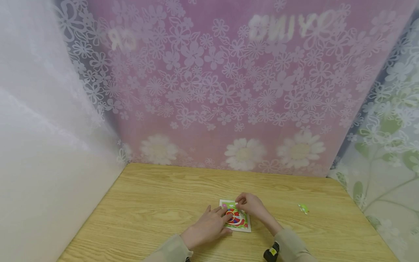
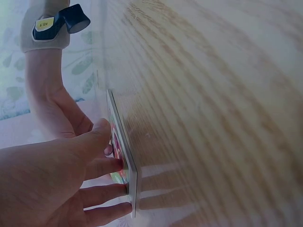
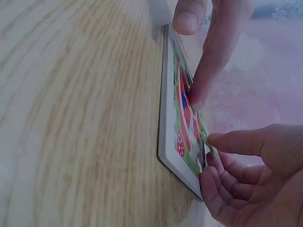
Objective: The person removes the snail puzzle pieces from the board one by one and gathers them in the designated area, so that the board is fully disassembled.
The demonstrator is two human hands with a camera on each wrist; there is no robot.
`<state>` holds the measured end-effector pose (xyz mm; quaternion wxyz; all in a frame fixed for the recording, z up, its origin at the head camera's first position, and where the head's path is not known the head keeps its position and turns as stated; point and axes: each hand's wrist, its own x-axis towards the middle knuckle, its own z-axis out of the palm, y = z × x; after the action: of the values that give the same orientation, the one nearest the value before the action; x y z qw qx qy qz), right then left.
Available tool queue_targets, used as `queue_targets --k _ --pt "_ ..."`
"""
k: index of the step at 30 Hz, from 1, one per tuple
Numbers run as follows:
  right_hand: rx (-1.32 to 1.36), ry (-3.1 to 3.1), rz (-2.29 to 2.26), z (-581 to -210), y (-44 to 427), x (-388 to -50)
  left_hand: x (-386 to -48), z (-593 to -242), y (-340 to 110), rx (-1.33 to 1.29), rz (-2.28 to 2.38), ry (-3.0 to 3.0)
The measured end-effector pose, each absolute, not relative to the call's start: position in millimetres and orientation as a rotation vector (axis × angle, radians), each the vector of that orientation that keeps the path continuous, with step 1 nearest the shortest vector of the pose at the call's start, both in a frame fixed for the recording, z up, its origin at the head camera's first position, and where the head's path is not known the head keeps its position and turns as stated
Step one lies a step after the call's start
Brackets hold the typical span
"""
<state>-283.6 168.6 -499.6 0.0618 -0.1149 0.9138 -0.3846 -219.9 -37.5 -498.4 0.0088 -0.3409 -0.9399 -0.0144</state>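
Note:
A small jigsaw puzzle board with a pale rim and a bright red, blue and green picture lies flat on the table. My left hand rests on its left part, fingers extended and their tips touching the picture and edge. At the board's far right corner my right hand pinches a green puzzle piece between thumb and fingers. In the right wrist view that piece stands tilted up from the board's surface. A loose puzzle piece, green and white, lies on the table to the right, apart from both hands.
The wood-grain table reaches back to a pink flowered curtain. A white sheet hangs at the left and a leaf-patterned one at the right. A black wrist camera sits by the right cuff.

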Motion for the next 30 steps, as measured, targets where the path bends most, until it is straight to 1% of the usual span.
queue_targets --k 10,18,30 --pt "-0.326 2.776 -1.166 -501.2 165.4 -287.3 -222.8 -500.2 -36.5 -1.059 -0.040 -2.941" --pt "-0.413 2.796 -1.150 -499.0 166.0 -286.7 -227.5 -506.1 -36.2 -1.055 -0.061 -2.952" --pt "-0.485 2.852 -1.176 -499.7 165.4 -285.9 -225.3 -502.1 -37.4 -1.067 -0.093 -2.960"
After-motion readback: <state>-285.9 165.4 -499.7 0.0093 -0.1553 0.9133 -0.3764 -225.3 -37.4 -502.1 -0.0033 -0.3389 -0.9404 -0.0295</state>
